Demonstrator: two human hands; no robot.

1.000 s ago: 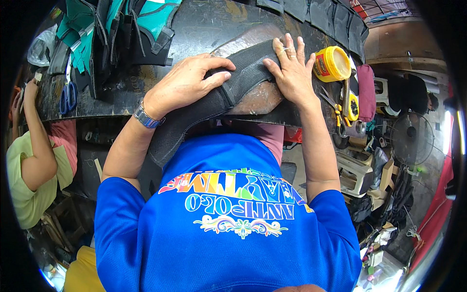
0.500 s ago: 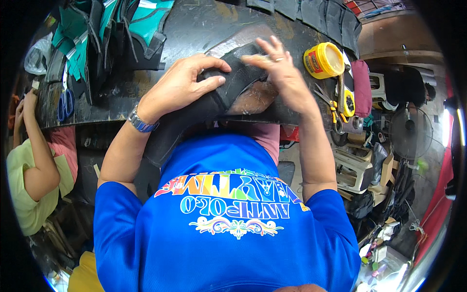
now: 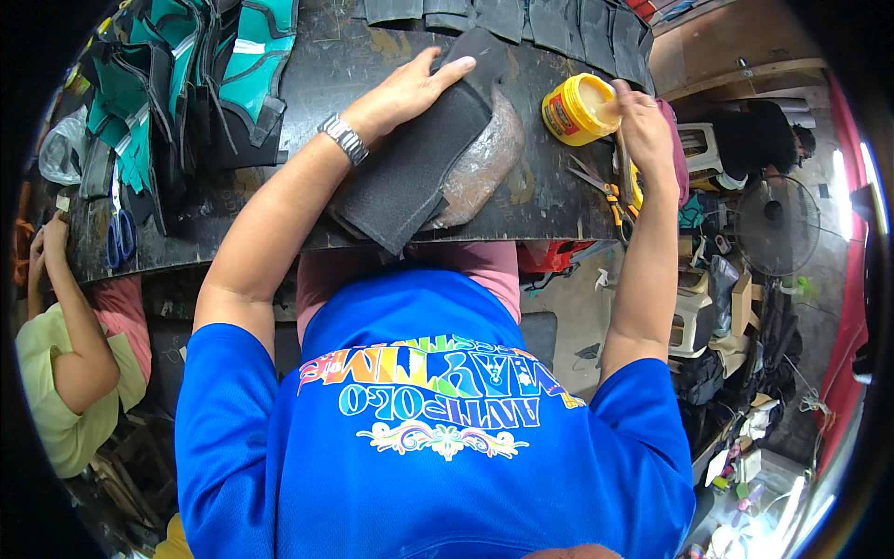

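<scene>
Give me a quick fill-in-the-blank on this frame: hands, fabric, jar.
1. The left hand lies flat on a piece of ____ fabric on the worktable.
2. The right hand reaches to the open ____ jar.
3. A metal ____ sits on the left wrist.
4. The orange-handled scissors lie just ____ the right hand on the table.

Missing words: black; yellow; watch; left of

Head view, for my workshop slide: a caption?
Left hand presses black fabric piece on dark workbench; right hand reaches yellow open jar.
</scene>
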